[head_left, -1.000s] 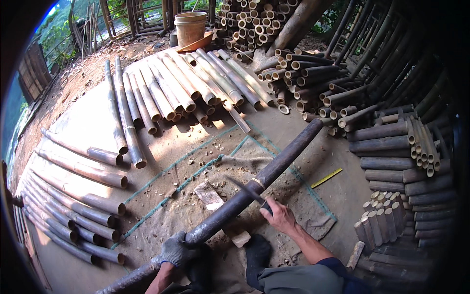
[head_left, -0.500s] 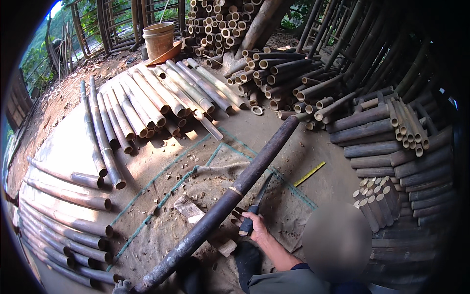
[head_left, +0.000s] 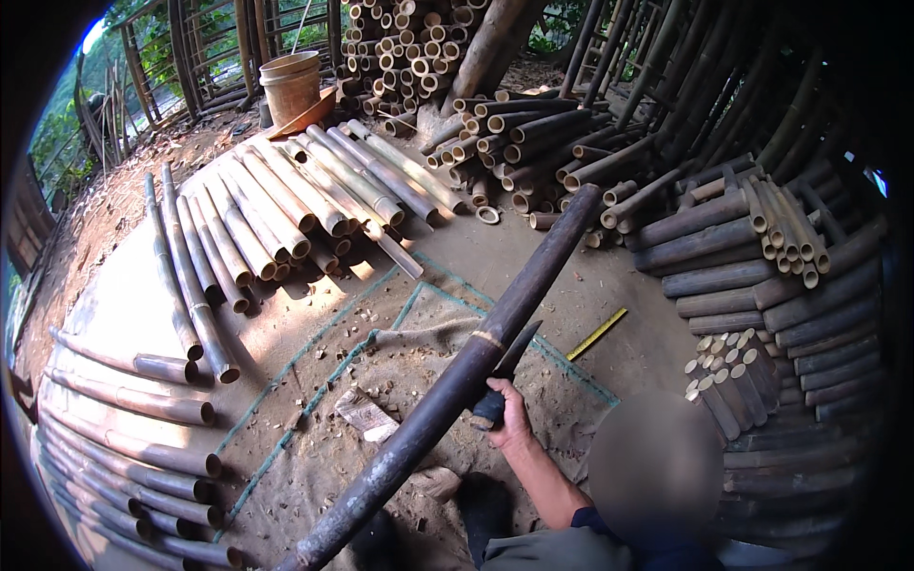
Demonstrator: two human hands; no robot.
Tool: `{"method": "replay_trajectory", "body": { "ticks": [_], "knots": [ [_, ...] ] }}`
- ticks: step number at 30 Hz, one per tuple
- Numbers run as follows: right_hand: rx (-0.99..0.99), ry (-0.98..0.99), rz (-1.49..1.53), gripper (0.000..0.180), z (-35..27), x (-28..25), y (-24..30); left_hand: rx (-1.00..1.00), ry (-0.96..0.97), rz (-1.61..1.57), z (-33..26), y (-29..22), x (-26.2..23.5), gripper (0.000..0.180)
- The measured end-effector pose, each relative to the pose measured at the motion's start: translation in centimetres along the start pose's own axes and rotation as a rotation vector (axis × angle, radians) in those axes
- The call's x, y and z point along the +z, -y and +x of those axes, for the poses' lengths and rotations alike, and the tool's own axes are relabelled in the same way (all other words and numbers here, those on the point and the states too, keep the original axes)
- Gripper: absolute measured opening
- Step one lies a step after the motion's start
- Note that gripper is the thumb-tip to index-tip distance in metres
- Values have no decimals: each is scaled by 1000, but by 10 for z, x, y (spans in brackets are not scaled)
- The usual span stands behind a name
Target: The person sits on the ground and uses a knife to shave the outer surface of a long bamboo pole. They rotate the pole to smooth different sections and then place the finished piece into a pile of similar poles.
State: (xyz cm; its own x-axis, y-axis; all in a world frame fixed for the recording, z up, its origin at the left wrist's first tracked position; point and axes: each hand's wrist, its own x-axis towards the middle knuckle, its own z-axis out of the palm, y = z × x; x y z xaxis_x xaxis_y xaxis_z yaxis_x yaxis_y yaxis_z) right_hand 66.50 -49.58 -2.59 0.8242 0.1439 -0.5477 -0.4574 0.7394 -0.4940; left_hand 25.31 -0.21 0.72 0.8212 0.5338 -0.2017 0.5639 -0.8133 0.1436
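Note:
A long dark bamboo pole [head_left: 447,388] runs slantwise across the middle, from the lower edge up to the far right, with one pale ring at a node. My right hand [head_left: 515,415] is closed around the black handle of a knife [head_left: 515,354] just right of the pole. The knife's curved dark blade points up and away, close alongside the pole. Whether hand or blade touches the pole I cannot tell. My left hand is out of view; the pole's near end is cut off by the lower edge.
Below is a brown ground cloth [head_left: 314,466] with green lines and scattered chips. A wood block [head_left: 366,412] and a yellow measuring strip [head_left: 597,333] lie there. Cut bamboo lies left [head_left: 133,438] and far left [head_left: 276,205]; stacks [head_left: 709,228] stand right. A bucket [head_left: 291,88] is behind.
The pole's far end has risen and shifted slightly. My right hand's fingers, spread near the pole before, are now wrapped on the knife handle. My gloved left hand has left the view.

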Motion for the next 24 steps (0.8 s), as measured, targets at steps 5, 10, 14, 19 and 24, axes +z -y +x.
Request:
{"method": "replay_trajectory", "body": {
  "ticks": [5,10,14,19,24],
  "knots": [
    [-401,-4,-1,17,51,5,130,290,-35,-172,5,-109,-4,85],
    [-423,130,52,23,62,-44,169,280,101,-276,72,-265,-23,70],
    [-511,-98,-331,32,-14,-18,94,276,193,-329,105,-319,-23,75],
    [-377,-47,-807,32,-77,-25,35,271,191,-346,105,-311,-8,89],
    [-455,84,-1481,36,-107,-22,2,215,195,-194,89,-246,-4,74]
  ]
}}
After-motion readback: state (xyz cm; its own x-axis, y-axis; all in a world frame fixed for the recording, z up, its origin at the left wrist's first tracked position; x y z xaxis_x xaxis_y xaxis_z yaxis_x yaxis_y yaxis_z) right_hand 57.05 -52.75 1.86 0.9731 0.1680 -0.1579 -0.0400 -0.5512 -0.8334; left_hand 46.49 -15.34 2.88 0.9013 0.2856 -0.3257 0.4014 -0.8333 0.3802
